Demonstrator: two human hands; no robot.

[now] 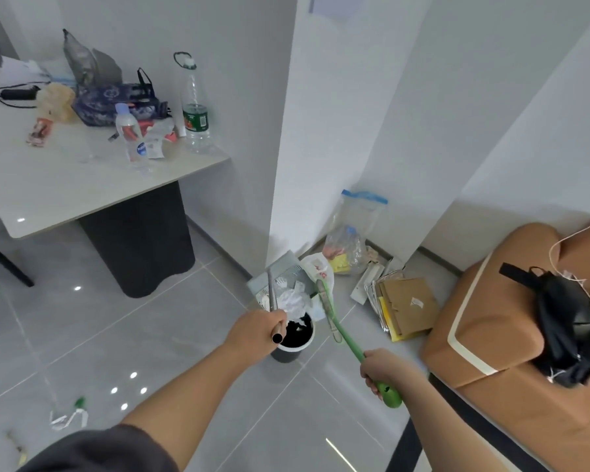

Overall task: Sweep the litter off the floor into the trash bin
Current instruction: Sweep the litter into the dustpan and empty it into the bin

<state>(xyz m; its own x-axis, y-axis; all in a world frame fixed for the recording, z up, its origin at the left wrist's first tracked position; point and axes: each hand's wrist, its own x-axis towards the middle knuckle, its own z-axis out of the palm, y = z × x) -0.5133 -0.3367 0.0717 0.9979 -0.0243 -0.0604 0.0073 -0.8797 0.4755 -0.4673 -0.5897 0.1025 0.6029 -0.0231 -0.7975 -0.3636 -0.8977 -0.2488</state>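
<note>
My left hand [258, 330] grips the top of a metal handle whose grey dustpan [280, 272] is tilted over a small trash bin [295, 338] with a black liner. White crumpled paper [292, 301] lies at the pan's mouth and on the bin's rim. My right hand [380, 367] holds the green broom handle [346, 338], which slants up-left toward the dustpan. On the floor at lower left lies more litter [70, 415]: a white wrapper with a green bit.
A cluttered white table [82, 185] with bottles stands at the upper left on a dark pedestal. A wall corner rises just behind the bin. Plastic bags [349, 247] and cardboard [407, 301] lie by the wall. A tan sofa arm [511, 315] carries a black bag at right.
</note>
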